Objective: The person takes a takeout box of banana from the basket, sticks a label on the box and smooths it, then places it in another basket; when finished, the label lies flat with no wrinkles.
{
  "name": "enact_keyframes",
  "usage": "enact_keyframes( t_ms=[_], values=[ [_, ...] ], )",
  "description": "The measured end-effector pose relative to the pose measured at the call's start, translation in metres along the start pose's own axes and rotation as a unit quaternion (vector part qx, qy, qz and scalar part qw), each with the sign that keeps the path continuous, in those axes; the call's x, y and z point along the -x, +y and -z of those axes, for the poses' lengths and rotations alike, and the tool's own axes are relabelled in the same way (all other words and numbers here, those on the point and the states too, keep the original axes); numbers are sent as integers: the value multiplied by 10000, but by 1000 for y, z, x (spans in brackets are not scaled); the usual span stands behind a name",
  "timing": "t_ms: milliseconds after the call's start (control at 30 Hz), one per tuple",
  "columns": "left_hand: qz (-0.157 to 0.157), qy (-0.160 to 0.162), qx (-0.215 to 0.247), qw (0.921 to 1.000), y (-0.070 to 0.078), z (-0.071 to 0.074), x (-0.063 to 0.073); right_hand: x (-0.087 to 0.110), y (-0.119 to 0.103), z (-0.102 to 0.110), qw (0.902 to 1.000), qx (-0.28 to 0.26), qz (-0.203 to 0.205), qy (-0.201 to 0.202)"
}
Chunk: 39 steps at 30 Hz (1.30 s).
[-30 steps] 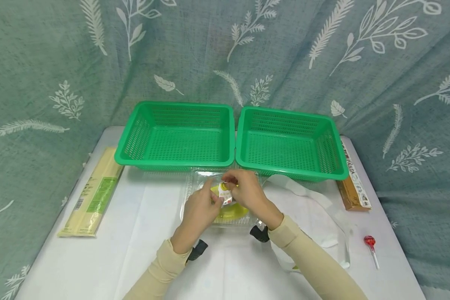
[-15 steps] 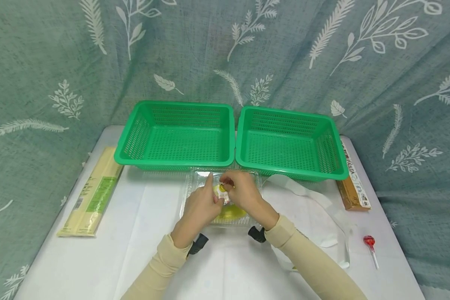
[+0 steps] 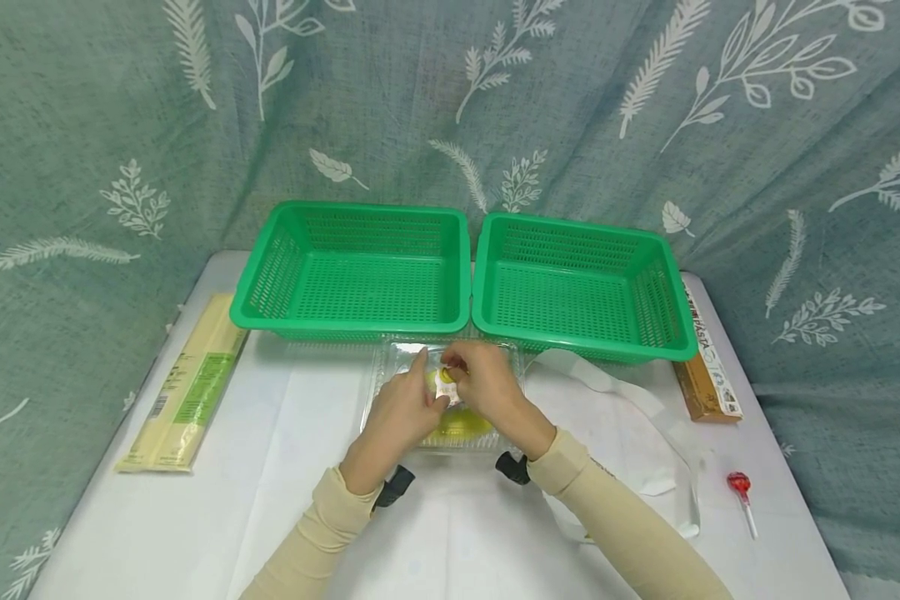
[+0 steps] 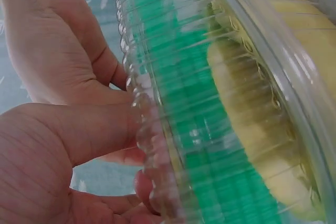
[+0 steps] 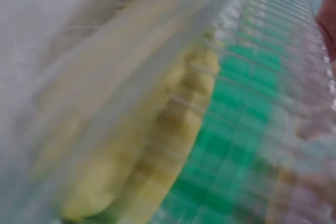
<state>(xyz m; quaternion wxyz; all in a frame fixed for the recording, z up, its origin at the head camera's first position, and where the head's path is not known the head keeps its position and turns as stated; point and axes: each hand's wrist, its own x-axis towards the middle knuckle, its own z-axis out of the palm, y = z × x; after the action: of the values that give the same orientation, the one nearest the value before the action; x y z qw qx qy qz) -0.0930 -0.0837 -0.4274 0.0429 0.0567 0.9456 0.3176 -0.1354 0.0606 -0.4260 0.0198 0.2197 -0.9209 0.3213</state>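
Note:
A clear, ribbed plastic clamshell container (image 3: 377, 396) stands at the middle of the table, with something long and yellow (image 5: 173, 129) inside. On its lid is a small white label (image 3: 443, 389) with a yellow round mark. My right hand (image 3: 492, 385) pinches the label's upper right edge with thumb and curled fingers. From the other side my left hand (image 3: 399, 410) rests on the lid, index finger pointing straight away and thumb touching the label's lower part. In the left wrist view the ribbed wall (image 4: 152, 93) partly covers the left fingertips. The right wrist view is blurred.
Two green baskets (image 3: 356, 327) (image 3: 585, 343) stand side by side behind the container. A yellow pasta packet (image 3: 187, 392) lies at left. At right are a folded white bag (image 3: 622, 425), a brown and white pasta box (image 3: 708, 367) and a red lollipop (image 3: 738, 482).
My right hand has shifted slightly left and down toward the lid. The label, tilted up between my hands before, now lies flatter. The container has stayed in place.

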Motion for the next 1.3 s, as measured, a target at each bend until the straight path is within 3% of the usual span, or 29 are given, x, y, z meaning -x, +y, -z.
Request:
enact_keyframes(
  t_ms=[267,400,633,800,967,1067,1300],
  values=[
    [24,-72,106,9999,-2,-1,0,-2,1,-5,9997,247,-59,-43],
    [-74,56,140,9999,-3,-2,1,-2,2,-5,9996,252,-116,-54],
    [-782,816,148,9935,-4,-7,10,9,2,5,9994,203,-273,61],
    [-1311,1072,-29,9856,-9,-8,14,28,1,12,9996,255,-13,96],
    [-1767,962,-336,9790,-15,-8,13,47,-1,10,9981,217,516,-258],
    [-1930,780,-543,9766,-18,-9,12,58,-3,8,9958,363,607,-590],
    [-1666,157,-980,9810,-19,-10,14,77,-2,-1,9817,1252,480,-1348]
  ],
)
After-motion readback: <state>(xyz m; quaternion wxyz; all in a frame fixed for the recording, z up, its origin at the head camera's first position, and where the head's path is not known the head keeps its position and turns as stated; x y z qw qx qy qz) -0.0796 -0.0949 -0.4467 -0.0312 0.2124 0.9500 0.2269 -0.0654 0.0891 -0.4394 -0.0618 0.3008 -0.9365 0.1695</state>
